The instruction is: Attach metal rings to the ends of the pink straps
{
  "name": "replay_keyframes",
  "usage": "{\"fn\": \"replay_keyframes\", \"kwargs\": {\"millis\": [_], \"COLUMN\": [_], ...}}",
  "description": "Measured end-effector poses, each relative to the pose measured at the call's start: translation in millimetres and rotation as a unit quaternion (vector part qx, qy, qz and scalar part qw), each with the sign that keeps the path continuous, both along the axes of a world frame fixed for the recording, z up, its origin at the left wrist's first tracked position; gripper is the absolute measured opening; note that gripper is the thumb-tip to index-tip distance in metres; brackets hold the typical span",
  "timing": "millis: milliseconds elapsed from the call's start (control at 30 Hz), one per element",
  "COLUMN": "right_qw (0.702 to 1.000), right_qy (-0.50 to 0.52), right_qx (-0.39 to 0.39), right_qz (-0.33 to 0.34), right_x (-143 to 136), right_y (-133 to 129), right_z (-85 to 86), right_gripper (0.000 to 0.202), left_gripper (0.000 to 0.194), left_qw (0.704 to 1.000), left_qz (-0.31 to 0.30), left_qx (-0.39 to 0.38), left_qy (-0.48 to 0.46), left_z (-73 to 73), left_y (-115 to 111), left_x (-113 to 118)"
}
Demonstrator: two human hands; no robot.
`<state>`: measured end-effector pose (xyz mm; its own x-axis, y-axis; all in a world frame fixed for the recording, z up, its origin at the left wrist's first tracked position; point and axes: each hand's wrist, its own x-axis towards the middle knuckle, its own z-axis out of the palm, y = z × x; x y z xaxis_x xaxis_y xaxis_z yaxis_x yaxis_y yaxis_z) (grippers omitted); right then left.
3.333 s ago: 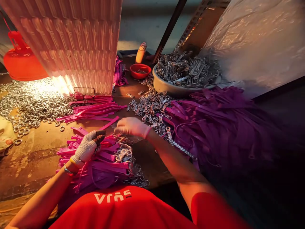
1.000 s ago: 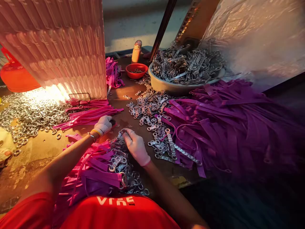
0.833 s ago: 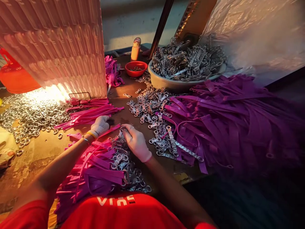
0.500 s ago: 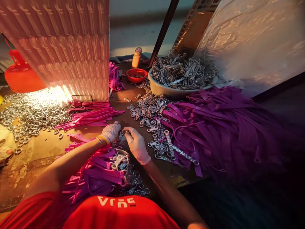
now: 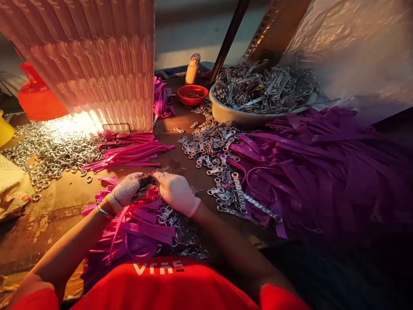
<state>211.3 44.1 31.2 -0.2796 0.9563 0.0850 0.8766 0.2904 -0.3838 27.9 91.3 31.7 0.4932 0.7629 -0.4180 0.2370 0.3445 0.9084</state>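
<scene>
My left hand (image 5: 127, 190), in a knitted white glove, is closed, with its fingertips dark or around something dark that I cannot make out. A small dark loop hangs beneath its fingers. My right hand (image 5: 176, 191), in a thin pale glove, is closed and pinches the tip of a pink strap (image 5: 151, 175) against the left fingertips; most of that strap is hidden. Below both hands lies a heap of magenta straps (image 5: 138, 232) with metal rings and links (image 5: 167, 213) at their ends, close against the red shirt.
Loose metal rings (image 5: 61, 150) spread under the lamp light at left, beside a ribbed clear panel (image 5: 125, 77). Pink straps (image 5: 132, 153) lie ahead. To the right are metal links (image 5: 209, 146), a basin (image 5: 226, 114) of chain pieces, a red bowl (image 5: 192, 95) and piled purple straps (image 5: 309, 168).
My left hand has moved left and toward me, turning so its dark fingertips show. My right hand has shifted slightly left and now meets them at a pink strap tip. The view has shifted slightly.
</scene>
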Motion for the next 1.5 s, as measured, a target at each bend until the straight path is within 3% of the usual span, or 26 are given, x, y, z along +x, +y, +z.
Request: {"fn": "replay_keyframes", "kwargs": {"millis": [233,400,533,667,900,1100,1200,1333,1400,1500], "right_qw": [0.979,0.975,0.979,0.986,0.995,0.999,0.995,0.998,0.992,0.981], "right_qy": [-0.197,-0.209,-0.194,-0.158,-0.063,0.049,0.092,0.012,-0.071,-0.159], "right_qx": [0.038,-0.007,-0.006,0.005,-0.001,0.009,0.018,-0.057,-0.102,-0.109], "right_qz": [0.02,0.075,0.059,0.057,0.076,0.012,-0.015,0.013,0.006,-0.003], "right_x": [-8.5,-9.6,-10.1,-8.4,-5.0,-10.0,-9.6,-8.1,-9.6,-12.9], "right_y": [-11.3,-12.0,-9.7,-9.7,-5.8,-5.7,-8.6,-8.5,-5.9,-2.0], "right_z": [7.1,6.8,2.1,-6.2,-9.4,-17.9,-13.8,2.1,8.4,10.3], "right_gripper": [0.029,0.024,0.027,0.033,0.028,0.024,0.028,0.048,0.056,0.04], "left_gripper": [0.028,0.017,0.012,0.01,0.015,0.01,0.017,0.041,0.041,0.04], "left_qw": [0.997,0.985,0.975,0.961,0.979,0.964,0.99,0.999,0.999,0.999], "left_qz": [-0.03,-0.059,-0.066,-0.113,-0.098,-0.129,-0.073,-0.011,-0.005,-0.005], "left_qx": [0.067,0.138,0.176,0.211,0.167,0.207,0.115,-0.023,-0.023,-0.002], "left_qy": [0.017,0.088,0.116,0.137,0.062,0.105,0.041,-0.024,-0.038,-0.039], "left_z": [-4.4,-5.1,-7.7,-13.9,-20.3,-19.8,-23.5,-23.2,-20.8,-18.5], "left_y": [-20.8,-22.2,-18.0,-10.1,-8.6,-10.4,-16.6,-28.0,-32.0,-35.6], "left_x": [-3.9,-8.7,-9.7,-12.3,-17.8,-12.3,-12.5,-13.4,-12.1,-9.5]}}
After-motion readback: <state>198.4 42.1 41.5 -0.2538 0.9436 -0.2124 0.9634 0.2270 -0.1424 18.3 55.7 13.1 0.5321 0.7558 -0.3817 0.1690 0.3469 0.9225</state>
